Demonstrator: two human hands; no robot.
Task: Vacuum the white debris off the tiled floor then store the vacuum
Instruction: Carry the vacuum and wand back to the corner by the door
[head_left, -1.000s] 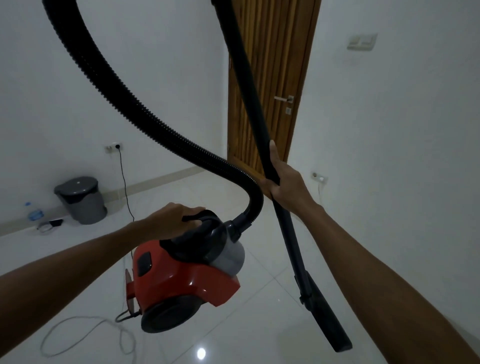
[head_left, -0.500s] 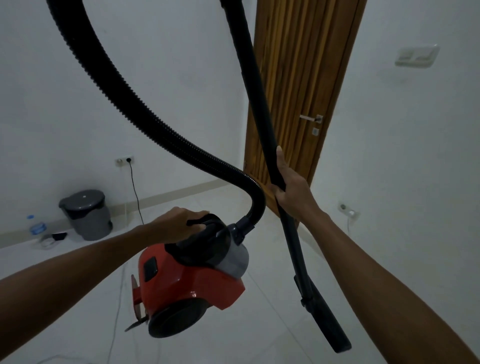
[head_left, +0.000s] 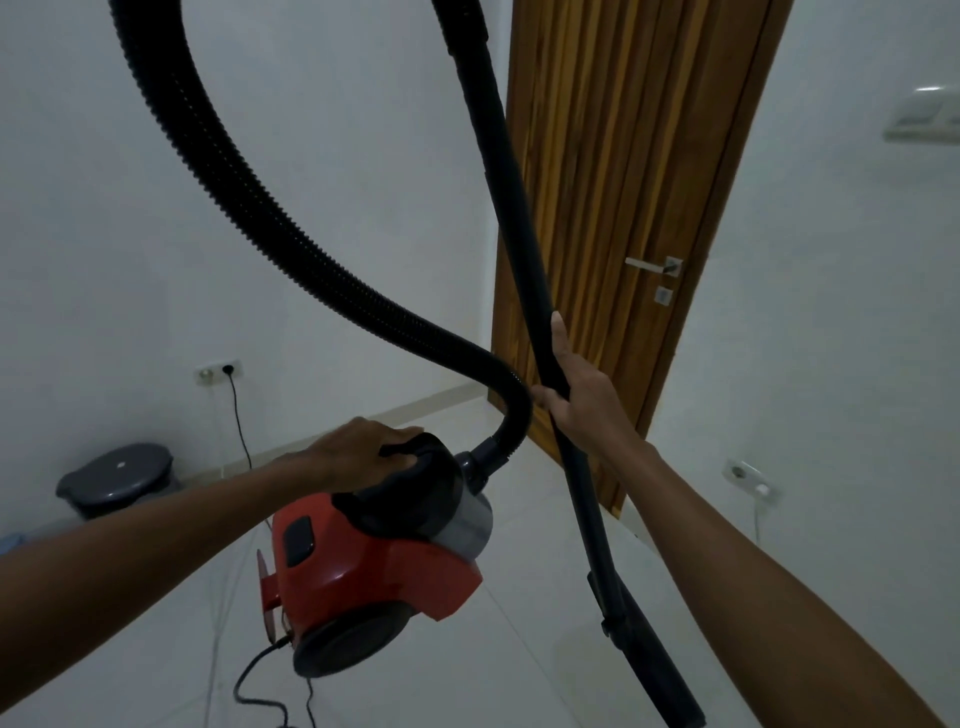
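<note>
The left hand (head_left: 358, 452) has its fingers curled round the top handle of one red vacuum (head_left: 374, 566), held clear of the tiled floor (head_left: 519, 649). The right hand (head_left: 576, 400) is clamped on one black tube (head_left: 524, 270); one ribbed hose (head_left: 249, 208) loops overhead. Risk: the cord (head_left: 260, 686) trails beneath the vacuum and could snag or trip. The tube's tip could strike the door (head_left: 623, 182). One bin (head_left: 117, 478) stands by the wall. No white debris is visible.

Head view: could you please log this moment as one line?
left hand: grips vacuum handle | right hand: grips wand | vacuum: carried off floor | door: closed
</note>
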